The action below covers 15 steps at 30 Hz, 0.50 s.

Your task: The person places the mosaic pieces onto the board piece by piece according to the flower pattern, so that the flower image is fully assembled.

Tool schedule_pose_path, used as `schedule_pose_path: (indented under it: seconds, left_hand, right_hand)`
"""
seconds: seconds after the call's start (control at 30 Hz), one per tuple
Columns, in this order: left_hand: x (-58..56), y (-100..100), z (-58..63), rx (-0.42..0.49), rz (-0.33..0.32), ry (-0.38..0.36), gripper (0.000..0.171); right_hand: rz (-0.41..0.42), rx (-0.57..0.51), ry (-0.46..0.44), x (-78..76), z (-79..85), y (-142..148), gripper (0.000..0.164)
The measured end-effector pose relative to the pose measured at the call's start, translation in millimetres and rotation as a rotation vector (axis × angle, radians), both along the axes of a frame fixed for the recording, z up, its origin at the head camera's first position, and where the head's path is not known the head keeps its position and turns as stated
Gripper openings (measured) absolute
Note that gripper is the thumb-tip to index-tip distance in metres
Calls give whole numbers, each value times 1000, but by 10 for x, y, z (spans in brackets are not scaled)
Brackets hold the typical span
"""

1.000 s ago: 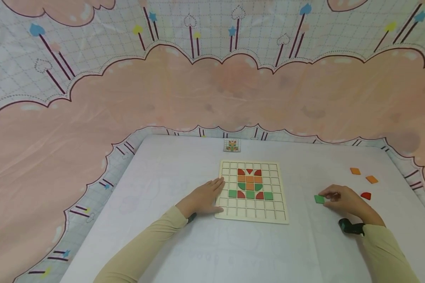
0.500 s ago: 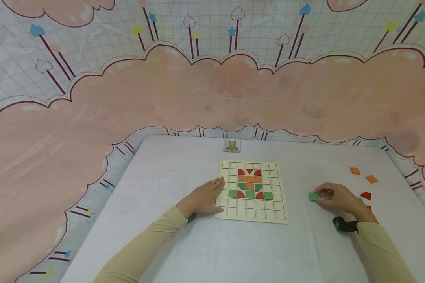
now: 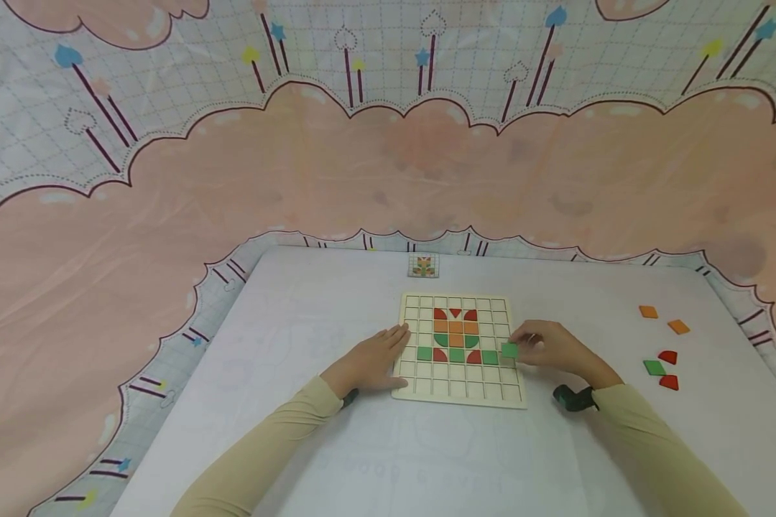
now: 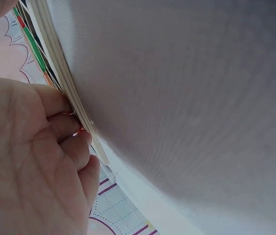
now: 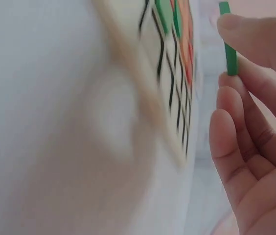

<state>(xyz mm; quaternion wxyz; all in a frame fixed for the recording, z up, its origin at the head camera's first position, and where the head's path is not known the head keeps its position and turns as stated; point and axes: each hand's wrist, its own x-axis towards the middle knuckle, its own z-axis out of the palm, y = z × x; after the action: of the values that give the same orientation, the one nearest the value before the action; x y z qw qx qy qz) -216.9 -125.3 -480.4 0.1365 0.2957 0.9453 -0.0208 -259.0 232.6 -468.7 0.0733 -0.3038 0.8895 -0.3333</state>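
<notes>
A pale gridded board (image 3: pixel 440 388) lies on the white table, with red, orange and green tiles set in a flower-like pattern on it. Along its left edge rests my left hand (image 3: pixel 371 360), fingers over the rim and thumb at the near corner. My right hand (image 3: pixel 552 350) pinches a green square tile (image 3: pixel 509 350) between thumb and fingers, over the board's right edge, just right of the last green tile (image 3: pixel 489 357) in the lower row. The right wrist view shows the pinched tile edge-on, above the board, with the other fingers loosely bent.
On the right lie two orange diamond tiles (image 3: pixel 649 311), a green diamond-looking tile (image 3: pixel 654 368) and two red quarter-round tiles (image 3: pixel 668 357). A small pattern card (image 3: pixel 423 266) sits behind the board. A printed cloth (image 3: pixel 362 172) hangs beyond the table.
My right hand has carried the green square tile left from the loose tiles to the board's right edge, uncovering the tiles behind it. The left hand has not moved.
</notes>
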Motion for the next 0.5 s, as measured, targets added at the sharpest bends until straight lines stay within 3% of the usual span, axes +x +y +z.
schedule_pose_path:
  seconds: [0.5]
  left_hand:
    - [-9,6,-13,2,16,-8,89]
  right_hand:
    - [183,48,-17,4,-20,-674,19]
